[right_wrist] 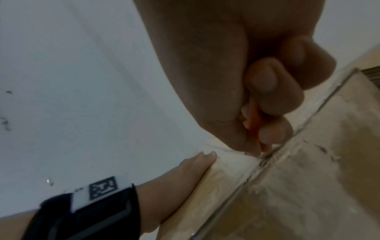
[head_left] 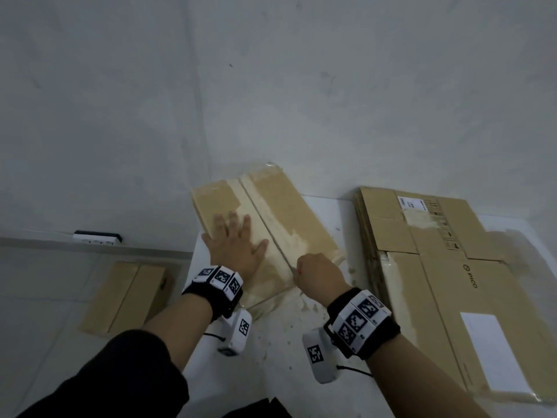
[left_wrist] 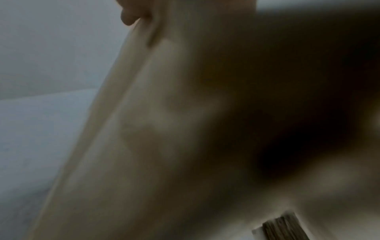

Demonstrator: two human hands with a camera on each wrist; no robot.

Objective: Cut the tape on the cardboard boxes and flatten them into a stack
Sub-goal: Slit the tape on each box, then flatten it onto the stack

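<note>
Pressing hand: the left hand [head_left: 233, 242] lies flat with fingers spread and straight on the left flap of the tan taped cardboard box [head_left: 272, 212], holding nothing
Cutting hand: the right hand [head_left: 319, 274] is clenched round a small orange-handled cutter [right_wrist: 254, 125], its tip down at the centre seam
Box position: on the white surface [head_left: 280, 351], at its far left corner, top face tilted toward the wall, between the two forearms' reach
Tape: pale clear tape [head_left: 262, 206] runs along the seam between the two top flaps and spreads in patches over both
Seam close-up: in the right wrist view the seam [right_wrist: 273, 164] is a dark narrow groove, and the cutter touches it just below the curled fingers [right_wrist: 273, 91]
Flattened stack: brown flattened cardboard boxes [head_left: 446, 282] lie piled on the right of the surface, well apart from the hands, a white label on top
Scraps: small tan bits of tape and card [head_left: 298, 306] are scattered on the surface near the box's front edge
Floor: another tan cardboard box [head_left: 126, 297] sits on the floor to the left
Left wrist view: blurred, showing only cardboard and a fingertip [left_wrist: 129, 17]
</note>
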